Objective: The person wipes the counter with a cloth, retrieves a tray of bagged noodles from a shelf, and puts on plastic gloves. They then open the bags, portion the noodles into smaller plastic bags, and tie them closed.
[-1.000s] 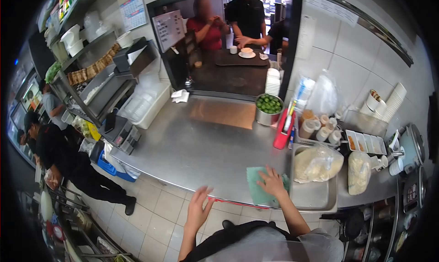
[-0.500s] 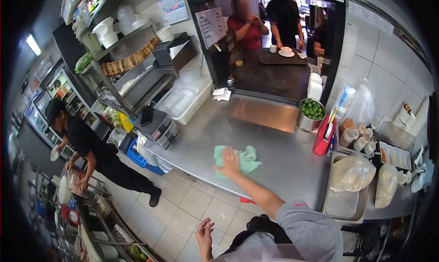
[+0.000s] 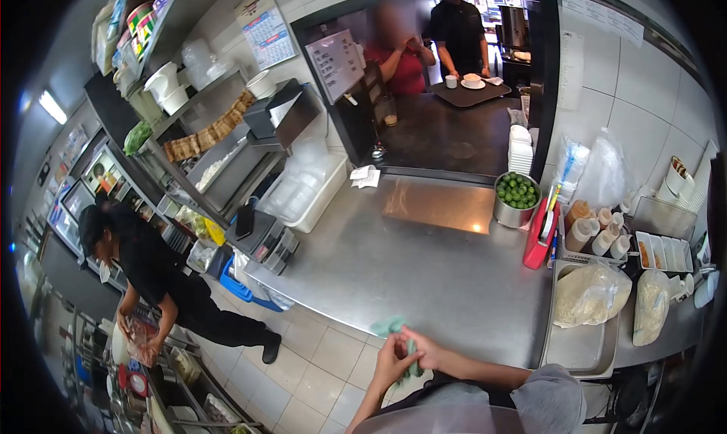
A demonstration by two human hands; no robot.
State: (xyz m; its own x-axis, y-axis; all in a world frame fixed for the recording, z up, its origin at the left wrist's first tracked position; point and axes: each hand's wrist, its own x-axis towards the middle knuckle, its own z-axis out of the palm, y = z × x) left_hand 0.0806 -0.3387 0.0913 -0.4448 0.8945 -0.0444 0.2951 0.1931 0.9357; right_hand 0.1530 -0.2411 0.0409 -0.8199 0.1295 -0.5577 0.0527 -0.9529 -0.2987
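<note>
A light green cloth [image 3: 388,326] is bunched between my two hands at the front edge of the steel counter [image 3: 348,260]. My left hand [image 3: 389,362] has its fingers closed around the cloth from the left. From the right, my right hand [image 3: 425,349] grips it too, its fingers touching those of the left. One end of the cloth sticks out above the hands and another part hangs below them. The middle of it is hidden by my fingers.
On the counter's right stand a metal pot of green limes [image 3: 516,192], a red holder [image 3: 540,237] and a tray with a bag [image 3: 593,294]. A white bin [image 3: 322,199] is at the left. A co-worker [image 3: 163,275] bends over a shelf; people stand beyond the hatch.
My right hand has drawn the cloth back from the counter's surface toward me. My left hand has come up and taken hold of it. The cloth, spread before, is now bunched.
</note>
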